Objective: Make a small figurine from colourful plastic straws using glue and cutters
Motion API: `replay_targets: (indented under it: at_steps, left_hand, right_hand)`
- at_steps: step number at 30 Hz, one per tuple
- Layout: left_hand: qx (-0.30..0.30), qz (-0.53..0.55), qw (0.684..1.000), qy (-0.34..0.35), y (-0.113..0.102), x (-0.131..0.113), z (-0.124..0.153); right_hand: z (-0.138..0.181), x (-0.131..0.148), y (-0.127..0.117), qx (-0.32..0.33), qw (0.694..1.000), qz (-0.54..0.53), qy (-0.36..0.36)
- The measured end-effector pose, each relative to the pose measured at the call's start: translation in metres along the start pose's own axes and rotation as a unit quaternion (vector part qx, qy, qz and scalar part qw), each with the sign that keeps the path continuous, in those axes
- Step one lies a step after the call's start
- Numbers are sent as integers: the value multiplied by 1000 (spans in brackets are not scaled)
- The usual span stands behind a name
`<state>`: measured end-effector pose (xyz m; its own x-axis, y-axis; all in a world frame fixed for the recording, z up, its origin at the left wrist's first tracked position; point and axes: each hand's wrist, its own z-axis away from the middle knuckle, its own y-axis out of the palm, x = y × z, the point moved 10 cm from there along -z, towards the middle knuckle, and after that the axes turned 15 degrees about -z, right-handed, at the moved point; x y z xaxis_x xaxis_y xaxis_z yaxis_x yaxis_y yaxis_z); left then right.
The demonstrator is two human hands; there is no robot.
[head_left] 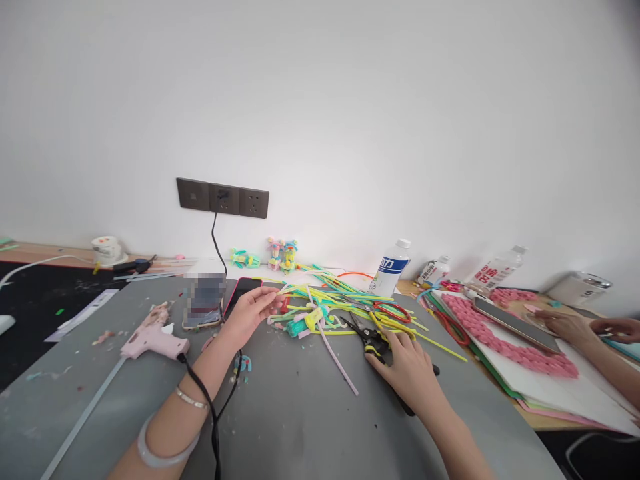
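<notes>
My left hand (pixel 257 312) is raised over the middle of the mat, its fingertips pinched on a thin pale strip (pixel 285 289), which looks like a pipe cleaner. My right hand (pixel 411 370) lies over a pair of black and yellow pliers (pixel 371 339); the jaws are parted and point away to the left. Its thumb and fingers are around the handles, partly hidden under the palm. Yellow scissor handles (pixel 400 327) lie just beyond the fingertips. Between the hands is a small yellow and turquoise piece (pixel 313 320), with a lilac pipe cleaner (pixel 340 365) beside it.
Yellow and green pipe cleaners (pixel 350 293) are heaped behind my hands. A pink glue gun (pixel 155 341) and a phone (pixel 204 303) lie left. A bottle (pixel 390 270) stands behind. At right, another person's hand (pixel 567 327) is near a pink braided piece (pixel 500 339).
</notes>
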<state>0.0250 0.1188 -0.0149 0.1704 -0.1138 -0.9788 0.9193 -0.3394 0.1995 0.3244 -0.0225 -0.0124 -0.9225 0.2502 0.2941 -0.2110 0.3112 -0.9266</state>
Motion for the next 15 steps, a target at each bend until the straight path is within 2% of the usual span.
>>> replay_targets:
  at_steps: [3,5,7,9,11,12,14,15]
  left_hand:
    - [11,-23,1000,-2,2,1,0]
    - [27,-37,999,-5,6,3,1]
    - [45,-52,998,-4,10,3,1]
    - [68,-69,995,2,15,1,3]
    - [87,-83,993,7,20,-1,5]
    - [91,-84,992,6,21,-2,6]
    - [85,-77,993,-1,20,-3,7]
    - [76,-70,995,-4,19,-4,7]
  right_hand:
    - [-5,26,-9,-57,995,-71,-50]
    - [-11,55,-14,-62,975,-196,-90]
    - [-21,89,-12,-11,921,-373,-115]
    - [-32,127,-3,77,833,-535,-118]
    - [-44,165,6,173,744,-634,-121]
    - [-50,179,8,201,714,-659,-126]
    - [-67,190,9,209,677,-695,-125]
    - [-78,187,9,189,671,-708,-117]
